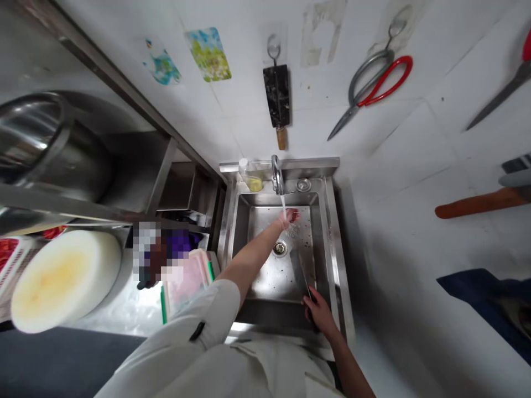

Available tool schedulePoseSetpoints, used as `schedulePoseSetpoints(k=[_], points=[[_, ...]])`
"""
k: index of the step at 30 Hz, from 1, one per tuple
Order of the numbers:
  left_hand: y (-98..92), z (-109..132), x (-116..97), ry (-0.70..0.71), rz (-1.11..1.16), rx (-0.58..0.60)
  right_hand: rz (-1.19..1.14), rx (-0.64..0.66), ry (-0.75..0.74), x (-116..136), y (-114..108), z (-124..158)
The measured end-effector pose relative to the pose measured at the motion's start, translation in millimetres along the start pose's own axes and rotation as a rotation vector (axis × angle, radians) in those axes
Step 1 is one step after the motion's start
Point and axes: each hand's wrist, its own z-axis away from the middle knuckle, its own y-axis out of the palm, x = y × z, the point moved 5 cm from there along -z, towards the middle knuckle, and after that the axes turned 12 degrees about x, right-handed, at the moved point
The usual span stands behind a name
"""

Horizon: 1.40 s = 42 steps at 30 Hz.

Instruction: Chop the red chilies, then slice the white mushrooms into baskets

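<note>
Under the running tap (277, 176), my left hand (291, 215) reaches into the steel sink (265, 276). Water falls on it and splashes; its fingers look loosely bent and apart, with no object visible in them. My right hand (320, 312), at the near right side of the sink, is closed around the dark handle of a knife (299, 268). The knife's broad grey blade points away from me over the sink floor, to the right of the drain (279, 248). Small scraps are scattered on the sink floor.
A bottle of yellow liquid (254, 182) stands behind the sink. A scraper (277, 97) and scissors (365, 91) hang on the wall. To the left are a round white cutting board (66, 282), a lidded container (188, 279) and a shelf with a large pot (74, 149).
</note>
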Motion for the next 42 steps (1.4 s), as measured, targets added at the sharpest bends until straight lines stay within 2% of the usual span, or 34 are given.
schedulePoseSetpoints(k=[3, 7, 10, 12, 14, 17, 19, 20, 23, 24, 25, 27, 29, 30, 33, 34, 36, 40, 42], points=[[1.6, -4.0, 3.3, 0.009, -0.097, -0.014, -0.124, 0.095, -0.032, 33.0, 8.2, -16.6], [4.1, 23.0, 25.1, 0.116, -0.213, 0.019, -0.256, 0.232, -0.084, 86.5, 29.3, -55.8], [6.7, 53.8, 35.1, 0.325, -0.533, 0.183, -0.288, 0.27, -0.112, 119.1, 47.8, -85.6], [-1.6, 67.7, 33.8, 0.423, -0.789, 0.222, -0.28, 0.25, -0.096, 130.0, 55.8, -97.9], [-19.1, 71.3, 28.2, 0.4, -1.016, 0.163, -0.28, 0.227, -0.077, 132.5, 59.6, -102.5], [-42.2, 68.0, 20.3, 0.282, -1.339, -0.016, -0.302, 0.22, -0.052, 127.5, 61.2, -100.3], [-42.7, 64.9, 21.6, 0.274, -1.462, -0.071, -0.313, 0.203, -0.047, 124.2, 61.4, -98.2], [-37.8, 62.9, 24.6, 0.304, -1.493, -0.04, -0.321, 0.196, -0.053, 123.5, 61.4, -97.5], [-21.2, 55.3, 33.5, 0.427, -1.512, 0.164, -0.361, 0.178, -0.079, 122.3, 58.3, -95.8], [-21.0, 51.8, 33.0, 0.432, -1.5, 0.178, -0.376, 0.172, -0.084, 121.5, 55.1, -94.8], [-24.2, 47.7, 30.4, 0.411, -1.481, 0.142, -0.387, 0.163, -0.086, 120.6, 50.6, -93.5], [-33.6, 40.4, 22.5, 0.338, -1.428, -0.009, -0.389, 0.139, -0.085, 119.5, 39.9, -91.0], [-32.7, 36.3, 16.5, 0.331, -1.39, -0.105, -0.369, 0.106, -0.089, 121.5, 30.2, -89.8], [-25.7, 35.0, 15.1, 0.376, -1.387, -0.096, -0.356, 0.092, -0.093, 123.6, 26.8, -89.8], [2.7, 31.6, 12.8, 0.574, -1.392, 0.051, -0.301, 0.106, -0.111, 131.9, 22.3, -90.3], [6.8, 29.2, 10.6, 0.606, -1.387, 0.078, -0.283, 0.127, -0.114, 133.6, 21.1, -89.7], [1.7, 20.9, 3.9, 0.568, -1.375, 0.058, -0.266, 0.168, -0.115, 133.9, 16.6, -86.6], [-25.7, 11.5, 0.4, 0.339, -1.347, -0.133, -0.258, 0.182, -0.084, 127.9, 6.2, -81.6], [-18.8, 18.5, 11.5, 0.367, -1.37, -0.096, -0.237, 0.181, -0.069, 127.5, 8.8, -83.7]])
